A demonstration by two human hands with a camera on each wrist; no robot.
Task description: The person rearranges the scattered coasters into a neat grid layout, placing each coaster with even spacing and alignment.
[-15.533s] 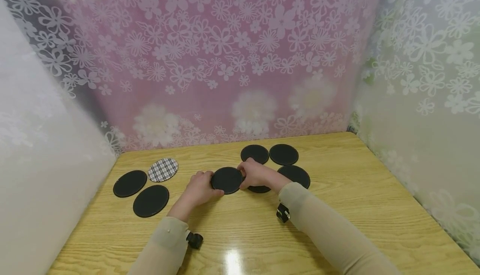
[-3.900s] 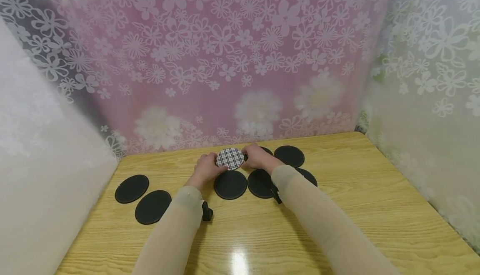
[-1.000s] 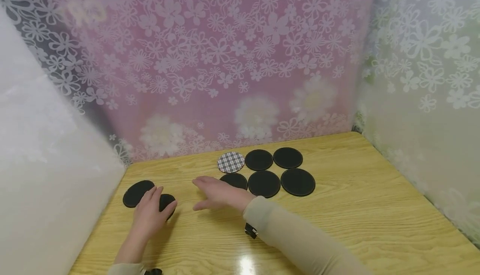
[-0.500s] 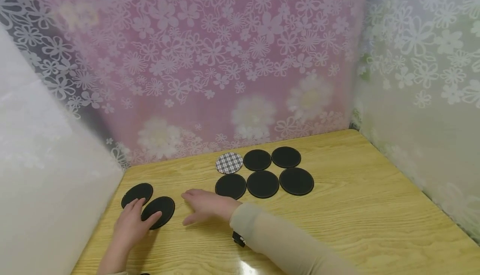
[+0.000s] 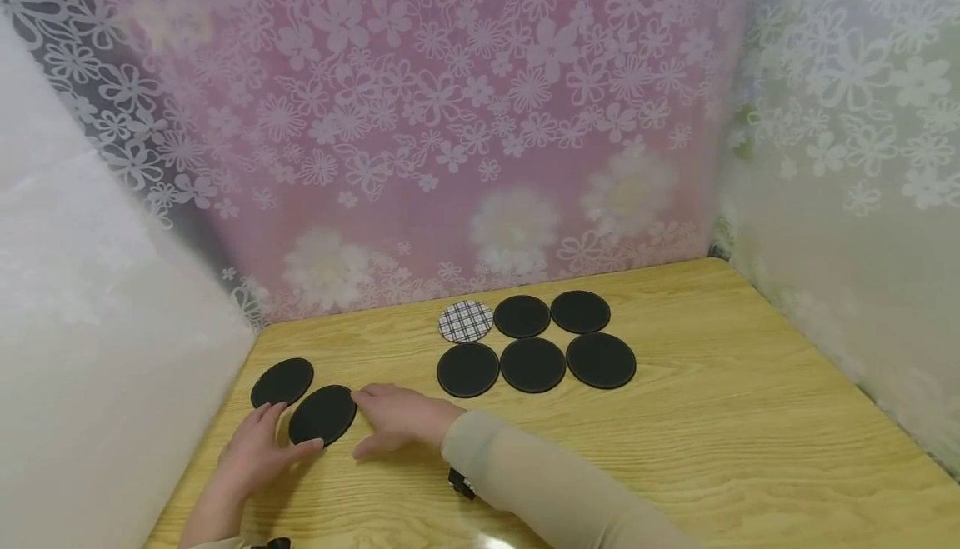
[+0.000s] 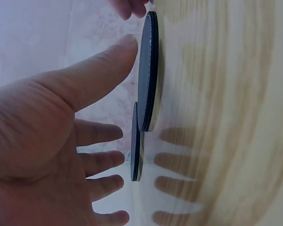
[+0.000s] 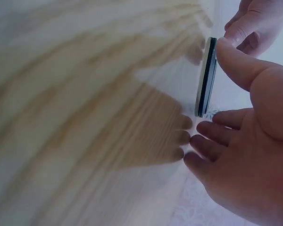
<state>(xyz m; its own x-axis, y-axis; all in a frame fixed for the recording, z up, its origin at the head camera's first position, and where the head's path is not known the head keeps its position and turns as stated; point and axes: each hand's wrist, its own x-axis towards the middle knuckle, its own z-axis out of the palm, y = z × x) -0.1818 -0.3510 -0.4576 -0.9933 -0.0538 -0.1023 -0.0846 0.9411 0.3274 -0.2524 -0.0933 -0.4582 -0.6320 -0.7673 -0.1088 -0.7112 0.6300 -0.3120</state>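
A round black coaster with a stitched rim lies flat on the left of the table, between my two hands. My left hand spreads around its left side, thumb by the near edge; in the left wrist view the fingers are apart and fairly straight. At its right edge is my right hand, fingers extended and thumb spread; contact with the coaster is hard to tell. Just behind, another black coaster lies close to my left fingertips. In the left wrist view the nearer coaster rests on the tabletop.
Right of centre, two touching rows of coasters lie on the wooden table: a plaid coaster at the back left, the others black, such as the front middle coaster. Floral curtains stand behind and at the sides.
Earlier, both hands set a black coaster, then the plaid one, into the rows. Since then both hands have moved left; the right hand has come up to the near-left coaster and the left has drawn back slightly.
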